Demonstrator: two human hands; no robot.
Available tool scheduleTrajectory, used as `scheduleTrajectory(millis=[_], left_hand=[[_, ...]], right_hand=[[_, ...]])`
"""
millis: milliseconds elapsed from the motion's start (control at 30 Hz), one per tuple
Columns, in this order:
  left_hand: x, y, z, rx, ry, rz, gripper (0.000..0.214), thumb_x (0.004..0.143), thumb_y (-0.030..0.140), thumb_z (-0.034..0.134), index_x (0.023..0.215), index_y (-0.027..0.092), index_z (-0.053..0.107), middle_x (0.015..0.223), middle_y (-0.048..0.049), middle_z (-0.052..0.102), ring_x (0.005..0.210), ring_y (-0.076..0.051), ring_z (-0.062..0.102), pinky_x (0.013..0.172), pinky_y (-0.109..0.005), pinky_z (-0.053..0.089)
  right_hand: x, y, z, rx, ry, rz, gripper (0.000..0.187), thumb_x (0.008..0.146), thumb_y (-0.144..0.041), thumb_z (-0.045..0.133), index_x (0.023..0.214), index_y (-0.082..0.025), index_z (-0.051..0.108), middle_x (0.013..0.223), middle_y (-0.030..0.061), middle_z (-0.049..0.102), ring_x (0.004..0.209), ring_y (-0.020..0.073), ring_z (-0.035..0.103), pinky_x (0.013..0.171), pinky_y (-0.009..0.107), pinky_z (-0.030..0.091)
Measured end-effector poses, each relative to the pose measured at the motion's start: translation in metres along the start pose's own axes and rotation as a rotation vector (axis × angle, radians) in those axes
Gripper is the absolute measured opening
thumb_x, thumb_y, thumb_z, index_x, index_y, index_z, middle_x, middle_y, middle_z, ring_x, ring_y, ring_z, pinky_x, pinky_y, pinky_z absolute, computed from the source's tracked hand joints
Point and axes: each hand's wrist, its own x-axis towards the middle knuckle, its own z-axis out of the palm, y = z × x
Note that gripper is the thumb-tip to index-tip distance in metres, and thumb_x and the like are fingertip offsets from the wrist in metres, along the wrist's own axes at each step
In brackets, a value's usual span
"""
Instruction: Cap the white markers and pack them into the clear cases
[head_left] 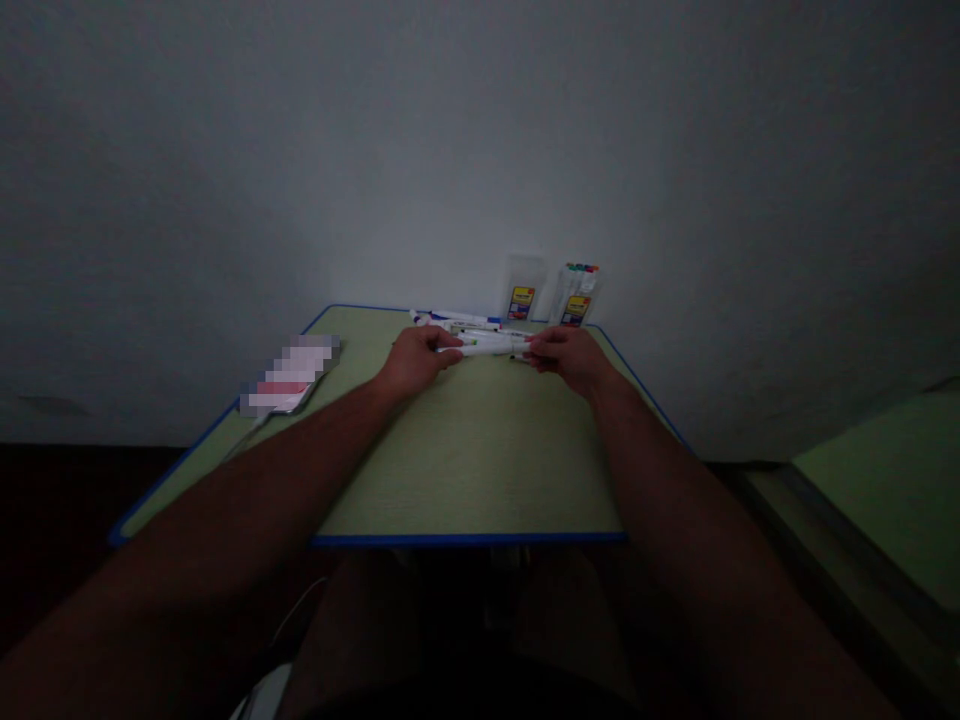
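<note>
From the middle of the table (480, 450), the left hand (414, 360) at eleven o'clock and right hand (574, 357) near one pinch opposite ends of a white marker (491, 348) at twelve; two-handed handling seems in hand, the next move calling for steady fingertips; loose markers (466, 320) lie just beyond; farther, towards one, stand a clear case (523, 292) and a marker-filled case (576, 300).

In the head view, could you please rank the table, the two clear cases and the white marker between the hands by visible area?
1. Table
2. Left clear case and right clear case: too alike to rank
3. White marker
</note>
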Motion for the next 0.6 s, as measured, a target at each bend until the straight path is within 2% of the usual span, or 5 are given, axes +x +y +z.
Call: scheduleTrajectory(millis=[600], left_hand=[[-0.0027,0.0048,0.0053,-0.081,-0.008,-0.076,0.014,0.066,0.021,0.078,0.078,0.015,0.078,0.058,-0.0011,0.062,0.053,-0.012,0.050,0.054,-0.029,0.040]], right_hand=[[0.0030,0.0016,-0.0033,0.035,-0.024,0.018,0.011,0.069,-0.013,0.081,0.070,-0.014,0.070,0.064,0.0057,0.071,0.051,0.0108,0.062,0.050,0.022,0.052]])
